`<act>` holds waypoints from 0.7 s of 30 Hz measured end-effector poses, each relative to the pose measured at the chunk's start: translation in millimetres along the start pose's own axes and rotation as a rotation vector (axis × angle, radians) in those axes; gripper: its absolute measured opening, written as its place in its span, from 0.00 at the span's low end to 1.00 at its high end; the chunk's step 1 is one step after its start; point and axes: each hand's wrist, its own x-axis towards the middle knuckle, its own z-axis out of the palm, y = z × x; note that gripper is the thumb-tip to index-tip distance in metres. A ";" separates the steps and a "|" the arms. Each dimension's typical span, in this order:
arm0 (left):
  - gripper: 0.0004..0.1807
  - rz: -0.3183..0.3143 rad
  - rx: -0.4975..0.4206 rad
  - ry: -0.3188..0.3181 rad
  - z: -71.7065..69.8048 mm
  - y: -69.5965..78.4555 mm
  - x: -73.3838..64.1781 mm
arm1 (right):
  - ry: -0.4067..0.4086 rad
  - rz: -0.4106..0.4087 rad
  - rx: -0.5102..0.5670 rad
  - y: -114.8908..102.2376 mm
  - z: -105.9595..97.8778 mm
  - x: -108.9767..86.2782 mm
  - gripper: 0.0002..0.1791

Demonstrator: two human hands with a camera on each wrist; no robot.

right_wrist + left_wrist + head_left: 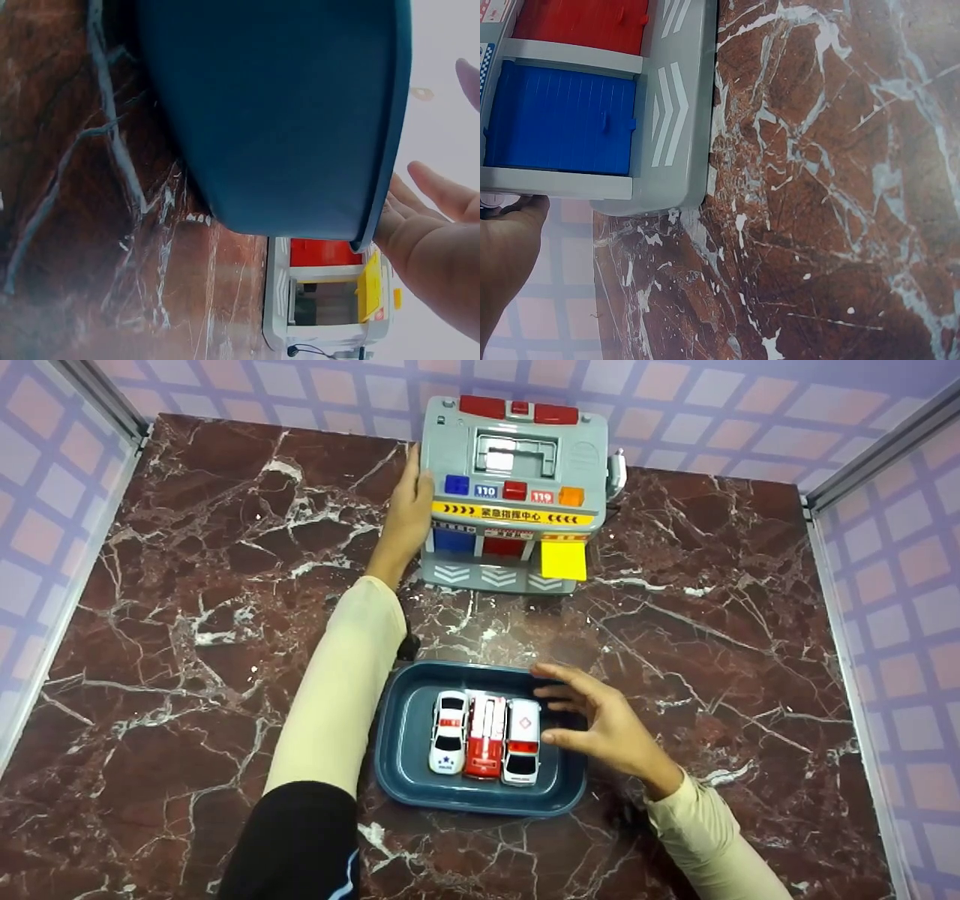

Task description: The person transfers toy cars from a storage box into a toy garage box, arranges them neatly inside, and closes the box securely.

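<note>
My left hand (405, 521) lies against the left side of a grey toy emergency station (450, 442), its fingers straight along the wall. In the left wrist view that hand (510, 255) meets the station's side beside the blue door (562, 120). Over the right end of a dark blue tray (480, 808), my right hand (607, 724) hovers with fingers spread and nothing held. Its thumb is right by a white toy ambulance (523, 727). Beside that in the tray are a red and white toy fire truck (484, 765) and a white toy police car (448, 735).
The station's yellow door (564, 560) is swung up and outward; its blue and red doors are down. A white part (616, 472) sticks out from the station's right side. Checkered panels (915, 607) border the marbled tabletop (712, 660).
</note>
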 end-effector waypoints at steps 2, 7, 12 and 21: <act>0.33 0.000 0.002 0.000 0.0 0.0 -0.7 | -0.009 -0.009 -0.032 0.0 1.0 -0.2 0.46; 0.33 0.006 0.016 0.004 0.0 -1.4 -0.2 | -0.028 -0.029 -0.116 1.0 3.1 0.4 0.46; 0.32 0.013 0.045 0.009 -0.1 -1.5 0.7 | -0.039 -0.034 -0.217 1.7 5.9 0.7 0.44; 0.32 0.040 0.085 0.022 0.5 -1.0 -1.5 | -0.031 -0.157 -0.610 0.2 11.6 -0.2 0.44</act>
